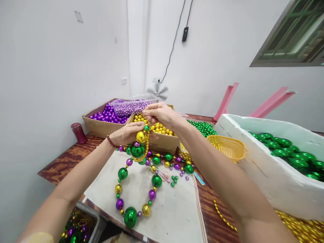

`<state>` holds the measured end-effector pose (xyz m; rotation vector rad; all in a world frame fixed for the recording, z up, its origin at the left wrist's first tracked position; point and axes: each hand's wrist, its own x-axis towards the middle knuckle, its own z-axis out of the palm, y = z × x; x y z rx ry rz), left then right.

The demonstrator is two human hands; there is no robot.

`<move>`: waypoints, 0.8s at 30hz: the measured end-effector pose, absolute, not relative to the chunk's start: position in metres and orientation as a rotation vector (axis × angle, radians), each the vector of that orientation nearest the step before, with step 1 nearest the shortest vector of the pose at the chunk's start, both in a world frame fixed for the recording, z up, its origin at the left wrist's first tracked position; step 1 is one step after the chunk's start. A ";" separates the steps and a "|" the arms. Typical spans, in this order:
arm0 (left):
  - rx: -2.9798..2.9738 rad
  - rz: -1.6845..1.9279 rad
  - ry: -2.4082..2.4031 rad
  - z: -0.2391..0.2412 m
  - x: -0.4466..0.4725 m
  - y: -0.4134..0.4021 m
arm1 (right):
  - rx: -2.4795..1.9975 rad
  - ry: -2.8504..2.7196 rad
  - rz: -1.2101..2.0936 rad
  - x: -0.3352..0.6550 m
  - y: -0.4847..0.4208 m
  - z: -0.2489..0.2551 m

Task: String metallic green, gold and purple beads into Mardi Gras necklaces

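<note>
My left hand [129,132] is closed around the upper end of a bead necklace [131,217]. Green, gold and purple shiny balls of mixed sizes make up its loop, which hangs down over the white cloth [177,212]. Strands of small gold beads [146,148] dangle from the same hand. Just above and to the right, my right hand [159,113] has thumb and fingertips pinched together; whatever lies between them is too fine to make out. Behind the hanging loop, another strand of mixed beads [168,156] lies across the cloth's far side.
Cardboard boxes hold purple balls [108,113] and gold balls [159,128]; a clear tub [135,106] holds lilac beads. On the right stand a yellow basket [227,148] and a white foam box [253,168] with green balls. Loose beads, pink-handled scissors [164,176] and a red cup [78,133] lie around.
</note>
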<state>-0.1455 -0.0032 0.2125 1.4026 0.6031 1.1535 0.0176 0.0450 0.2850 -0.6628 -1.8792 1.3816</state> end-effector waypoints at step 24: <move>1.722 1.656 0.785 0.320 -0.101 -0.029 | -0.495 -2.024 0.813 0.032 0.024 0.397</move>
